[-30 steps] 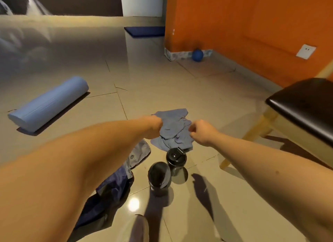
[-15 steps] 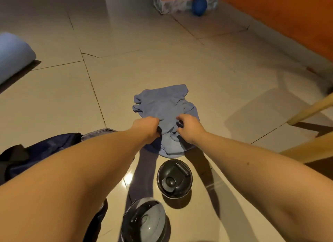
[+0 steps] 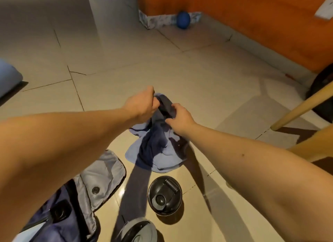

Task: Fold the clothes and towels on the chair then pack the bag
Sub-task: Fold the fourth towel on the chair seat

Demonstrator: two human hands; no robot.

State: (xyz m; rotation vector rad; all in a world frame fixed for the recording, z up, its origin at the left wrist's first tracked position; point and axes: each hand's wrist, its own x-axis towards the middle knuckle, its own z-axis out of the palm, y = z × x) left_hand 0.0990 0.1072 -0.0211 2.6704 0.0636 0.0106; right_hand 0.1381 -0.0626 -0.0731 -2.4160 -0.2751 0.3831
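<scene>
A crumpled blue towel [image 3: 158, 151] hangs from both my hands, its lower part bunched on the tiled floor. My left hand [image 3: 142, 104] grips its top edge with curled fingers. Just to the right, my right hand [image 3: 180, 117] pinches the same raised edge. The open dark blue bag [image 3: 86, 193] with a grey lining lies on the floor at the lower left, partly hidden by my left arm. Only the wooden legs [image 3: 302, 106] of the chair show at the right edge.
Two black lidded bottles stand near me: one [image 3: 164, 195] just below the towel, another [image 3: 138, 231] at the bottom edge. A blue ball [image 3: 183, 19] lies by the orange wall [image 3: 252, 16]. A light blue roll [image 3: 9, 77] sits at the far left.
Both hands have lifted the towel's near edge off the floor, so it now hangs bunched instead of lying spread. The view has tilted up a little.
</scene>
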